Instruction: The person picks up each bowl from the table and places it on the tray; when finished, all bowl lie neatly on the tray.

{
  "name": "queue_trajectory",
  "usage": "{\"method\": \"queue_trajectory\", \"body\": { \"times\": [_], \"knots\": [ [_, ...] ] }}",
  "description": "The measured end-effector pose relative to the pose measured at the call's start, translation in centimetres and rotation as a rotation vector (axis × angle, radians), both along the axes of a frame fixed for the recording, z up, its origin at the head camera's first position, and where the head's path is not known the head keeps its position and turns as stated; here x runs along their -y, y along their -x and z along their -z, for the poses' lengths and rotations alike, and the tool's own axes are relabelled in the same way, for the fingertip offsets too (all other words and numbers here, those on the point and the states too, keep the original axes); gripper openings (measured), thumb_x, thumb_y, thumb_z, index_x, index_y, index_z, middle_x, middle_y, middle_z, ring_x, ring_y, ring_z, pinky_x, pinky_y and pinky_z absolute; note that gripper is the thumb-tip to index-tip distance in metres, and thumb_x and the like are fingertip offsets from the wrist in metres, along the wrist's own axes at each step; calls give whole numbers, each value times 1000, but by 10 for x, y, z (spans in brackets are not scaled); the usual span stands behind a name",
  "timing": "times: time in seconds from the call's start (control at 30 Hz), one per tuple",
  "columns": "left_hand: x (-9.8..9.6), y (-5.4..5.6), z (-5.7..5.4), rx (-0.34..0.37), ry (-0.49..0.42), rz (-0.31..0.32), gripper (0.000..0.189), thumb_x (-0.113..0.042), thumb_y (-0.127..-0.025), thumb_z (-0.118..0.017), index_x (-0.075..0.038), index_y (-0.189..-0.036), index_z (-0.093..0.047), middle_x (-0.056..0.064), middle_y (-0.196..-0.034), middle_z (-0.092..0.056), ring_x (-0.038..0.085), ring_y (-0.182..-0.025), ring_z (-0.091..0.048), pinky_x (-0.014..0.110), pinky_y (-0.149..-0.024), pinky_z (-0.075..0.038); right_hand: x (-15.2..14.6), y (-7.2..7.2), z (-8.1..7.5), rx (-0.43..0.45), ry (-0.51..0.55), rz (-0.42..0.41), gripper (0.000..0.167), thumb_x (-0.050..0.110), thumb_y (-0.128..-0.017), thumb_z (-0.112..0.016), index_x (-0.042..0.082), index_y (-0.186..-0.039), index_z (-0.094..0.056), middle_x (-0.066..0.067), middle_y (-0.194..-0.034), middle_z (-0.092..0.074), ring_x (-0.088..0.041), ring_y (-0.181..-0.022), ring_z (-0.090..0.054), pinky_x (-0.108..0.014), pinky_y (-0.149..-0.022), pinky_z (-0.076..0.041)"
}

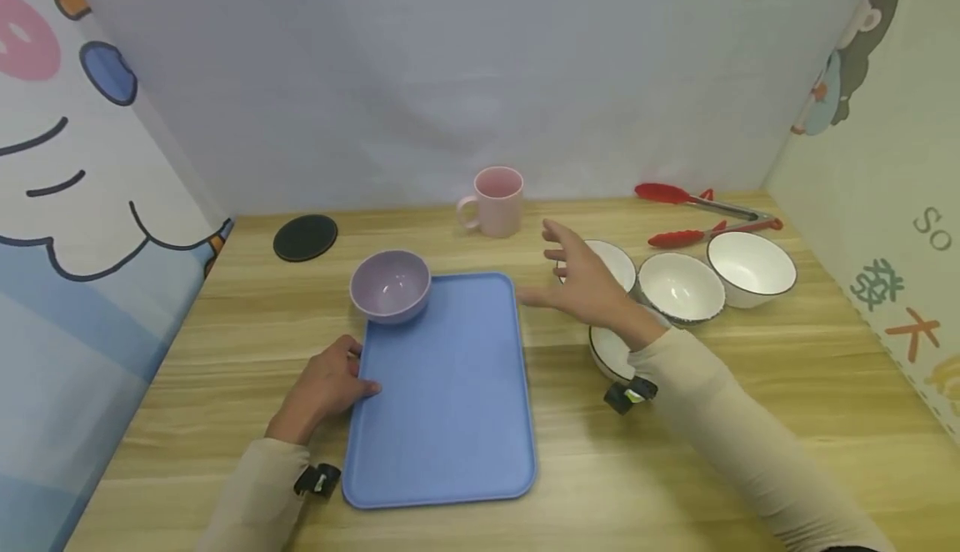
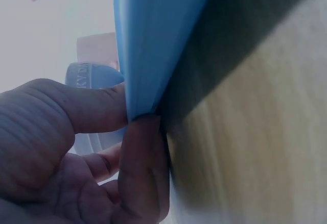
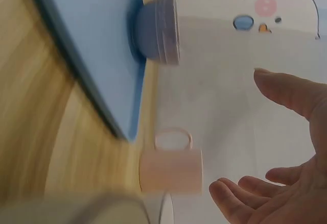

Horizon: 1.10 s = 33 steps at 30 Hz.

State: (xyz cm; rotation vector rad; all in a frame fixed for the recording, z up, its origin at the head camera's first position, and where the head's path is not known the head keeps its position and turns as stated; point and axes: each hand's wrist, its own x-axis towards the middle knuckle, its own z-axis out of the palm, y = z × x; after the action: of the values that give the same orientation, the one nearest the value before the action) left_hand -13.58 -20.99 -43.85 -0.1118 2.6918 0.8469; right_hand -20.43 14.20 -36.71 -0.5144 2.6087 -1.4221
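Note:
My left hand [image 1: 324, 387] pinches the left rim of a blue tray [image 1: 450, 402], its thumb on top and a finger underneath, as the left wrist view shows. A purple bowl [image 1: 390, 287] sits on the tray's far left corner. To the right of the tray my right hand [image 1: 581, 278] hangs in the air with fingers spread, holding nothing. Beneath and beside that hand are several white bowls with dark rims; one bowl [image 1: 681, 287] shows fully, while another [image 1: 611, 353] is partly hidden by the right forearm.
Behind the tray stands a pink mug [image 1: 498, 202], its handle to the left. A black round coaster [image 1: 305, 238] lies at the back left. Tongs [image 1: 738, 210] with red tips lie at the back right, behind a white bowl [image 1: 752, 268]. Printed walls border both sides.

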Motion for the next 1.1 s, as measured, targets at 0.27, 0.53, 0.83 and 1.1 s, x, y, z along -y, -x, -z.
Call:
{"method": "queue_trajectory", "body": {
  "times": [0.27,0.53,0.83,1.1],
  "knots": [
    [0,4,-5,-14,-13,16,56,-14,-82,-80,8,-124,-49,21,-103,-67,31,-90,-64,48,-80,-50,-68,-1,-16,40,-50,124,108,33,-82,-84,12,-161,-14,-15,-161,-27,-40,-141,-36,-55,-109,-35],
    [-3,3,-2,5,-5,0,56,-15,-83,-80,6,-124,-50,19,-102,-65,31,-88,-63,48,-78,-50,-136,-9,-17,55,-145,204,110,33,-86,-81,11,-162,-5,-23,-162,-19,-53,-138,-32,-62,-108,-30],
    [1,-1,-5,-6,-20,5,55,-14,-82,-81,7,-123,-51,16,-98,-65,30,-85,-62,47,-76,-50,-209,-18,1,95,-135,289,109,28,-91,-76,1,-159,5,-35,-159,-10,-59,-139,-21,-67,-106,-25],
    [2,-1,-6,15,-42,-3,56,-14,-83,-80,8,-124,-50,17,-100,-66,29,-87,-64,46,-78,-50,-248,-28,4,105,-189,402,113,30,-90,-77,-2,-156,9,-38,-158,-1,-62,-140,-10,-72,-106,-18]
  ]
}}
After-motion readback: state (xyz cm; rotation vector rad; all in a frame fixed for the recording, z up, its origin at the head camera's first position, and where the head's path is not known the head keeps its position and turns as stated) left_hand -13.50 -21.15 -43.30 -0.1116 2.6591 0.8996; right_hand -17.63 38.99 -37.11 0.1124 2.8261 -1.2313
